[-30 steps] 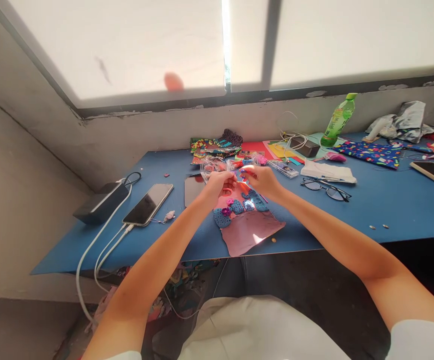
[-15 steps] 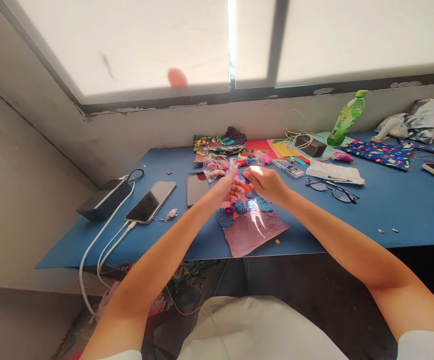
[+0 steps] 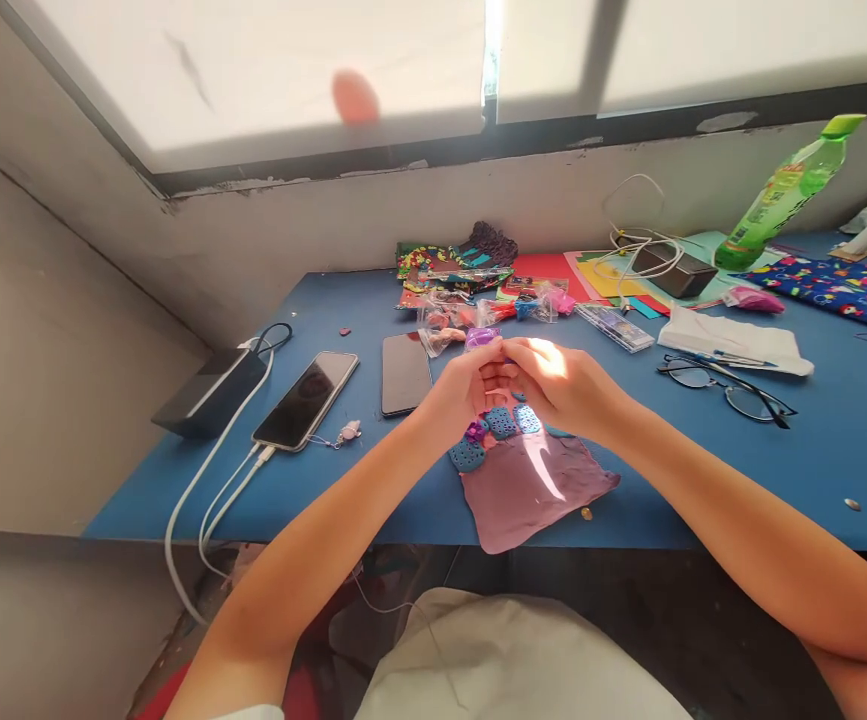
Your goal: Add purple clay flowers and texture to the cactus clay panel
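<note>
Purple piece (image 3: 482,338), small and partly covered by fingertips, shows just above the two hands; its shape is hard to make out. Left hand (image 3: 457,390) and right hand (image 3: 562,382) meet over the table (image 3: 328,480) near the middle of its near edge, fingers bunched together (which hand's grip pinches the piece cannot be told, since the fingers overlap). Below the hands lies a pink sheet (image 3: 534,485) reaching the table's near edge, with blue perforated pieces (image 3: 500,423) half hidden under the wrists. A green bottle (image 3: 789,190) stands tilted by the lens toward the far right corner. Two phones (image 3: 405,372) lie left of the hands.
</note>
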Motion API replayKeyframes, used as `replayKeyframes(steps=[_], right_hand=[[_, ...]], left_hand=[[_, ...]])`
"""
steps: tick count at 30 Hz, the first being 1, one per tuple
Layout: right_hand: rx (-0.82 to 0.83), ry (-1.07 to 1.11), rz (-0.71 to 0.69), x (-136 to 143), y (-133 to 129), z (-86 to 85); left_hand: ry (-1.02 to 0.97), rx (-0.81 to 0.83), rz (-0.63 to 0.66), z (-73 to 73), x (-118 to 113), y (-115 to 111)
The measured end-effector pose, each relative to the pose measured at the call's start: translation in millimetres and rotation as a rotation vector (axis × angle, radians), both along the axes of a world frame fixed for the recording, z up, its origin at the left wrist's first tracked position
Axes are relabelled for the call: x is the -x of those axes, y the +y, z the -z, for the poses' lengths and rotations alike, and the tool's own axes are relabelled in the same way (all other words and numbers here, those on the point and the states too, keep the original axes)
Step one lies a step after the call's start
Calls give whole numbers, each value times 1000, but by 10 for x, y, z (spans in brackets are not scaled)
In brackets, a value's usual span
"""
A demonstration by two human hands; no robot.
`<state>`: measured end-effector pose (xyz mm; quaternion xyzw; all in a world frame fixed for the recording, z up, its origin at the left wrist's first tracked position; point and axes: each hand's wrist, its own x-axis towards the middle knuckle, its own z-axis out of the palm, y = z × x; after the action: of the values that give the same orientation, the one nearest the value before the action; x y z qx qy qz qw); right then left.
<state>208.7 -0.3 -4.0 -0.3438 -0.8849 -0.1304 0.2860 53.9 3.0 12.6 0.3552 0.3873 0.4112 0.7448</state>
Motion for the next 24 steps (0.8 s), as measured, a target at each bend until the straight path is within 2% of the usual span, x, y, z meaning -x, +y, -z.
replayKeyframes(steps=[3,5,8,11,14,18,24], right_hand=[[1,8,-23,8,-29,-26],[-13,21,-32,33,-57,-48],[-42,92,-78,86,-92,-84],[-51,131,-145,110,-99,-114],[-81,99,-198,89,-87,-122],[-157,57,-208,46,-78,-105],[-7,62,-250,4,-78,-64]], left_hand=[[23,-86,51,46,30,-52],[66,-169,139,89,84,-77],[145,-346,210,126,201,-100],[231,-369,238,129,302,-116],[255,-329,194,117,346,-138],[358,-397,127,64,349,-161],[431,-505,34,5,360,-114]])
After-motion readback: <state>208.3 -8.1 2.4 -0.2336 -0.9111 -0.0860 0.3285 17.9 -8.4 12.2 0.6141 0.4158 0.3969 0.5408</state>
